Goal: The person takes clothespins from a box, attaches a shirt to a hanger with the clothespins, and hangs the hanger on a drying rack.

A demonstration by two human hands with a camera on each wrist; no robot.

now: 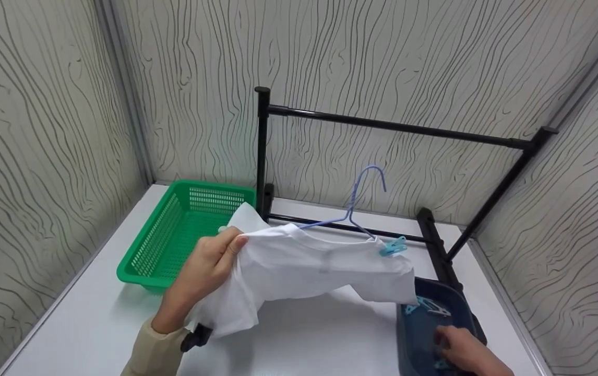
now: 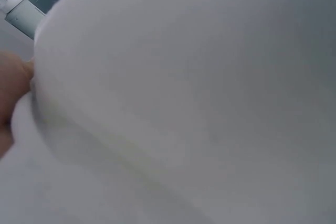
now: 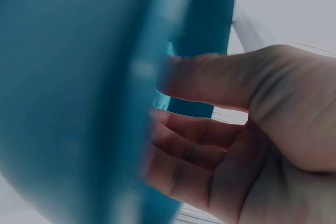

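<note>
A white T-shirt point(image 1: 299, 266) hangs on a blue wire hanger point(image 1: 352, 203), its hook upright above the collar. The left hand point(image 1: 214, 261) pinches the shirt's left shoulder between thumb and fingers. In the left wrist view, white cloth point(image 2: 173, 98) fills most of the picture. A light-blue clothespin point(image 1: 394, 246) is clipped at the other shoulder. The right hand point(image 1: 458, 344) reaches into a dark blue bin point(image 1: 408, 334) with more clothespins point(image 1: 434, 307). In the right wrist view, the bin wall point(image 3: 79, 98) covers its fingertips, and a teal clothespin point(image 3: 161, 100) shows by the thumb.
Behind the shirt stands a black garment rack point(image 1: 398, 125) with a crossbar and a low rail. To the left sits a green plastic basket point(image 1: 142, 256) on the white table point(image 1: 320, 339). Patterned panels point(image 1: 330, 52) enclose the table at the back and sides.
</note>
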